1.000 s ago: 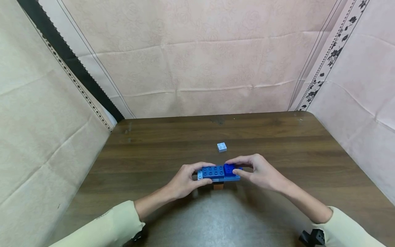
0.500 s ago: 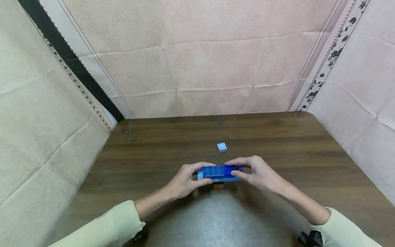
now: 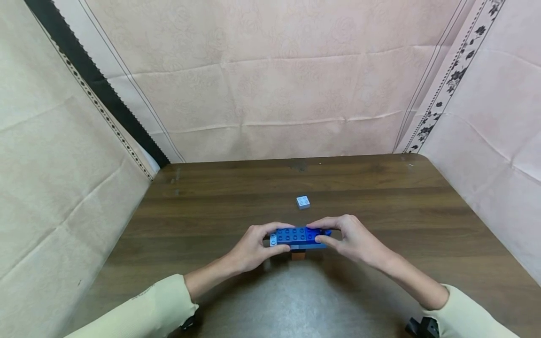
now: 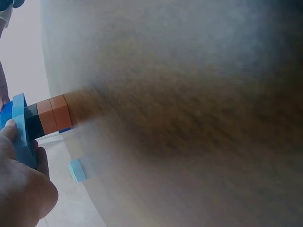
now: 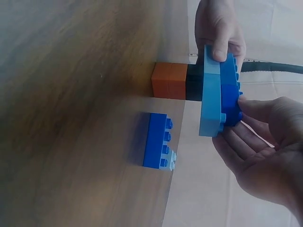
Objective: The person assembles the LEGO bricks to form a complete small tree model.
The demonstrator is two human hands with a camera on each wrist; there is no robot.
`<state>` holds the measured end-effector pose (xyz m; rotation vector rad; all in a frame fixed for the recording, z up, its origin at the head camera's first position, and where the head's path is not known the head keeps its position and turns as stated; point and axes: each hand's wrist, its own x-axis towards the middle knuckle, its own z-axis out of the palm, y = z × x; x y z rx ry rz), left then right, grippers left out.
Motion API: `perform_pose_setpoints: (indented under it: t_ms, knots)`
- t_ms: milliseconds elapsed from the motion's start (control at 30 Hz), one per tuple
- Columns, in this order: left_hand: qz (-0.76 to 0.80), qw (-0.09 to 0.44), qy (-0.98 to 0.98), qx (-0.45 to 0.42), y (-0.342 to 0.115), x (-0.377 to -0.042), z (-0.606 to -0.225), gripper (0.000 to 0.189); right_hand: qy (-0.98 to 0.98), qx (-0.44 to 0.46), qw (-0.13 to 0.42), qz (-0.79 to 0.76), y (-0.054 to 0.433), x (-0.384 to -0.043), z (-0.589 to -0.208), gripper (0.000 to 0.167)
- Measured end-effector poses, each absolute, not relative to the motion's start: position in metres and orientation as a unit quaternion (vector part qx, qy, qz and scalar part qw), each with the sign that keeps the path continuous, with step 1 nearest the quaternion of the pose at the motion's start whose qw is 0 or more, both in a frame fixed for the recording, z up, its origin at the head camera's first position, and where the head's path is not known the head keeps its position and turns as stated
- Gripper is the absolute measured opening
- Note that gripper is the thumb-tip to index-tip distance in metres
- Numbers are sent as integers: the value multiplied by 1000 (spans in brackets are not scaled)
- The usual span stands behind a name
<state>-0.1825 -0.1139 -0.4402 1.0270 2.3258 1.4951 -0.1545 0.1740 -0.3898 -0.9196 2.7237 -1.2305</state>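
A built piece of toy bricks stands upright on the table: two orange bricks [image 5: 169, 81], a black brick [image 5: 194, 82], a wider light blue layer [image 5: 211, 101] and blue bricks on top. My left hand [image 3: 255, 249] holds the left end of the upper layers, fingers behind and thumb in front. At the right of the top row, my right hand [image 3: 355, 239] pinches a dark blue brick [image 5: 230, 100] between thumb and fingers. It sits level beside the medium blue brick [image 3: 290, 234]. Light blue studs show at the layer's left end.
A loose light blue brick [image 3: 303, 202] lies on the wooden table [image 3: 236, 197] behind the build. In the right wrist view, a long blue brick [image 5: 155, 140] also rests on the table, mostly hidden in the head view. Pale cloth [image 3: 270, 94] hangs around the table.
The dark blue brick has shifted slightly left and down, now level against the medium blue brick. My right hand moved left with it; my left hand has stayed in place.
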Motion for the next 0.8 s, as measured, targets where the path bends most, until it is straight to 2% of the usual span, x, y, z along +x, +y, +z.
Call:
perform_pose_setpoints:
  t_ms: [267,633,800]
  knots:
    - [506,95,784,346,-114,-182,-440,41,874,-293,1,-387,174,-152,-393,33]
    - [499,95,790,343,-115,-181,-438,42,867,-283,-49,-407,164,-150,-414,36]
    - [503,94,786,347,-113,-181,-440,42,862,-280,-52,-419,165,-151,-414,34]
